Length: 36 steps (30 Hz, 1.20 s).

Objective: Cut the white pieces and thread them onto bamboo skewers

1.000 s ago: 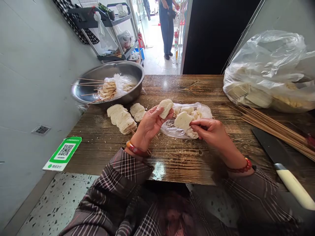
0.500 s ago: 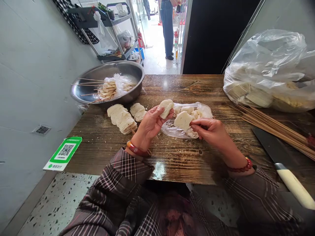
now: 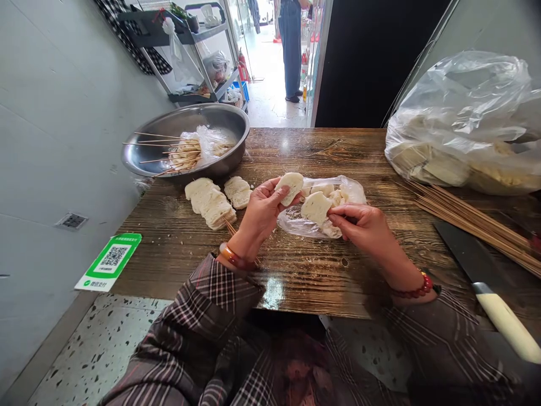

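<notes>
My left hand is closed on a pale, round slice of bread, holding it up between thumb and fingers. With thumb and forefinger, my right hand pinches the edge of another flat slice of bread. The two slices are close together above an opened clear plastic bag with more pale bread pieces in it. Left of my left hand lies a row of bread slices with thin sticks at its near end, and a smaller stack sits beside it. My left wrist partly hides the sticks.
A steel basin with skewered food stands at the back left. On the right are a large plastic bag, a bundle of bamboo skewers and a cleaver. A QR card lies at the left edge. Someone stands beyond the doorway.
My left hand has turned its bread slice slightly, showing more of the flat face, and shifted a little right. My right hand keeps its pinch almost unmoved.
</notes>
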{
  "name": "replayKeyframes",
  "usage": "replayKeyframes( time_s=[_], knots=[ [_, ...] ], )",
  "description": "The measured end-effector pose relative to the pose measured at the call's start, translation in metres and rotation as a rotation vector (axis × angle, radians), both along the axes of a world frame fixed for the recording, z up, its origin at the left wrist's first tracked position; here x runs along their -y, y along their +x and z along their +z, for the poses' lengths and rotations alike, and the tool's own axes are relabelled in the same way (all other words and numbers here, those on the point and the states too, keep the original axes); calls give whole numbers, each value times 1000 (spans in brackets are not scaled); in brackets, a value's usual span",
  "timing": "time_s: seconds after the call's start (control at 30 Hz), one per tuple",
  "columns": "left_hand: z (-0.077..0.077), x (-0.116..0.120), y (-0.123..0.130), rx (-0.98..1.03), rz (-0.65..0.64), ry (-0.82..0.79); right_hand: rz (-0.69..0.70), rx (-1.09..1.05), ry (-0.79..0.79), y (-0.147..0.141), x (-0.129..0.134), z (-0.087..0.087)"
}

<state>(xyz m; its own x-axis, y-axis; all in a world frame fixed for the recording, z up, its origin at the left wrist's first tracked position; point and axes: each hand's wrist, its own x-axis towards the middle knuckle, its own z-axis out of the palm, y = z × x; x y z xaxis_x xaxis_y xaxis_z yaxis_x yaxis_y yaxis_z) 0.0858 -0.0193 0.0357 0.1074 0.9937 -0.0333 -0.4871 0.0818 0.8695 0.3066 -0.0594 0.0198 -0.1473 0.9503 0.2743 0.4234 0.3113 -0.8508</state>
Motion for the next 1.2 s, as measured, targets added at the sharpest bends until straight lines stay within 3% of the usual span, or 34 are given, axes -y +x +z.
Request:
replayKeyframes(
  time_s=[0.8,1.07,1.2],
  knots=[
    [-6,4,10,55,-66,-26,-67,74,205,-8,-1,-9],
    [1,8,5,65,-116,-63,-70,30,150,-10,0,-13],
    [2,9,2,47,-81,-49,-76,11,132,-10,1,-12]
  ],
)
